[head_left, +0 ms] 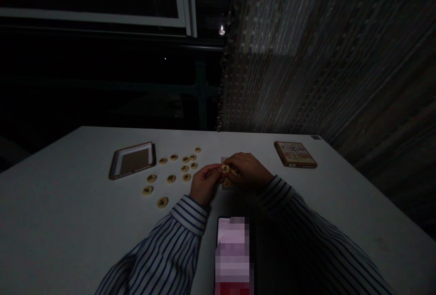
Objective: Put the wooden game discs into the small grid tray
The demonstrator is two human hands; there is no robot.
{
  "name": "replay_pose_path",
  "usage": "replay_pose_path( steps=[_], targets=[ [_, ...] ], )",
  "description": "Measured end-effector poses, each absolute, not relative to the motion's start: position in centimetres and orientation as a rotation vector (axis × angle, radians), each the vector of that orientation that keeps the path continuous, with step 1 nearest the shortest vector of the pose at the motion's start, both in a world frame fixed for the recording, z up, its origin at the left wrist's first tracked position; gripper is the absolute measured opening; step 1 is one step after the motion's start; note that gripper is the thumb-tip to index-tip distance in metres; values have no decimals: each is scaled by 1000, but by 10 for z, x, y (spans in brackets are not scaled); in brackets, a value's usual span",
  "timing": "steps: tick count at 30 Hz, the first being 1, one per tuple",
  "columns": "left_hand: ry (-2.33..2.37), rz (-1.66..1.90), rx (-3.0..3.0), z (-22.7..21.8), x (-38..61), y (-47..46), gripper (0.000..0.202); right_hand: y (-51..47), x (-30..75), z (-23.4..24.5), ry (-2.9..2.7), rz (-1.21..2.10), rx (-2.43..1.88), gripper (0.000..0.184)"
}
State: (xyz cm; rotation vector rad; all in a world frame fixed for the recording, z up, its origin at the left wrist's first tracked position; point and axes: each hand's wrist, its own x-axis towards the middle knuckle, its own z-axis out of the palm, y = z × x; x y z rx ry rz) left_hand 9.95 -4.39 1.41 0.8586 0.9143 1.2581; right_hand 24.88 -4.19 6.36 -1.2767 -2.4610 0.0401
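Note:
My left hand (204, 183) and my right hand (248, 171) meet above the middle of a white table (68, 213). Both are closed, pinching round pale wooden game discs (226, 168) between their fingertips. More such discs (172, 172) with dark marks lie scattered flat on the table just left of my left hand. A small card or board (227, 184) lies partly hidden under my hands. Striped shirt sleeves cover both forearms.
An open shallow box tray (132, 160) lies at the left beyond the discs. A box lid with a printed picture (294, 153) lies at the right. A lit phone (233, 254) rests near the front edge between my arms. A curtain (323, 49) hangs behind the table.

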Motion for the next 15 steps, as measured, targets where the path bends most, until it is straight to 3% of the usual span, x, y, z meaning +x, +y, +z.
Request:
replay_pose_path(
  steps=[15],
  targets=[
    [1075,1318,1019,18,97,-44,21,-42,249,64,-2506,-14,-1288,31]
  ],
)
